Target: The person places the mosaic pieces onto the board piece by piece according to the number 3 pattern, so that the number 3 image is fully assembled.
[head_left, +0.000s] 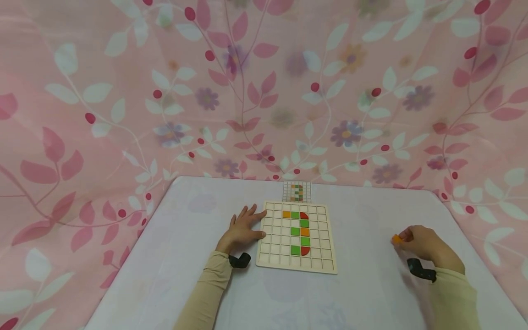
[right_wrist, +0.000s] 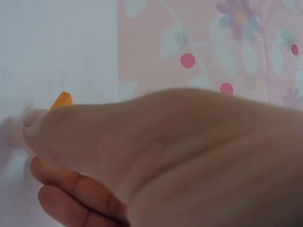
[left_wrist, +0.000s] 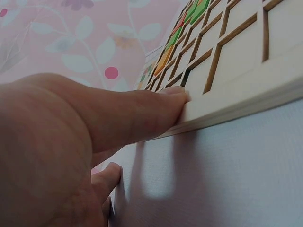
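Note:
A wooden grid board (head_left: 275,257) lies mid-table, with green, orange and red tiles set in some of its cells. One green tile (head_left: 295,250) sits in the lower row beside a red rounded tile (head_left: 305,251). My left hand (head_left: 243,229) rests at the board's left edge, fingers spread and thumb touching the rim; the left wrist view shows the thumb against the wooden frame. Well to the right of the board, my right hand (head_left: 425,243) pinches an orange tile (head_left: 397,239) between thumb and fingers. In the right wrist view only a corner of that orange tile (right_wrist: 62,100) shows past the thumb.
Behind the board, a small pattern card (head_left: 297,191) shows a grid with coloured squares. A white cloth covers the table (head_left: 363,293). Pink floral fabric (head_left: 264,91) hangs along the table's back and sides. Each wrist wears a black camera mount (head_left: 421,270).

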`<state>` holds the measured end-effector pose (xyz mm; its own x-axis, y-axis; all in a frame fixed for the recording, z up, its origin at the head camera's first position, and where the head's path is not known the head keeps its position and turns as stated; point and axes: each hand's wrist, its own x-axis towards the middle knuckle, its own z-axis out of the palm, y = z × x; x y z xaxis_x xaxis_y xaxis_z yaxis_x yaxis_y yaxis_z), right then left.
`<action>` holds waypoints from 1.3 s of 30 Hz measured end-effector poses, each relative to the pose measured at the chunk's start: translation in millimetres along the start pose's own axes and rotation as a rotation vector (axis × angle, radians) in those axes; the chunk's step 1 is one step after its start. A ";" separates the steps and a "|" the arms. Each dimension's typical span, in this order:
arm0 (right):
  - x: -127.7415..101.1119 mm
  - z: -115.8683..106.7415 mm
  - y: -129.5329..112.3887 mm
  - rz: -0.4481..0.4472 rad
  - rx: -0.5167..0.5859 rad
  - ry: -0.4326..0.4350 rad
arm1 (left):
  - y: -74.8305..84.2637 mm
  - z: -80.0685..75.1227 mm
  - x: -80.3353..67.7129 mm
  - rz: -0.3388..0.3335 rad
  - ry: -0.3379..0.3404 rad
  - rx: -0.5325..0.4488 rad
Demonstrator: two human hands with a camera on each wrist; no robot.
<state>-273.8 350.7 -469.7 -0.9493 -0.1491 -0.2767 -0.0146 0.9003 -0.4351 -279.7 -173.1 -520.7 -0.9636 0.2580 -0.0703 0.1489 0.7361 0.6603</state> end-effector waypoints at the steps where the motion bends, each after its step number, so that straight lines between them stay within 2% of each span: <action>1: 0.0 0.3 -1.0 -0.009 0.001 0.011 | 0.1 -0.1 -0.1 -0.001 0.000 -0.003; 8: 2.8 4.2 -9.3 -0.089 0.017 0.057 | 1.1 -0.9 -0.4 0.006 -0.004 0.002; 22: 14.3 18.1 -25.1 -0.161 0.031 0.207 | 2.6 -2.0 -1.2 0.017 -0.004 0.001; 28: 18.9 23.9 -38.9 -0.184 0.069 0.269 | 2.4 -1.6 -1.3 0.022 0.003 0.007; 33: 19.6 28.7 -51.7 -0.210 0.089 0.286 | 2.2 -1.0 -1.9 0.007 -0.001 0.004; 39: 19.6 33.7 -69.3 -0.287 0.081 0.321 | 1.9 -0.6 -1.4 0.000 0.004 0.003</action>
<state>-280.8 271.6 -473.8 -0.9599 -0.2426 0.1405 -0.2800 0.8039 -0.5248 -278.2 -172.4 -518.9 -0.9644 0.2558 -0.0671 0.1498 0.7376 0.6584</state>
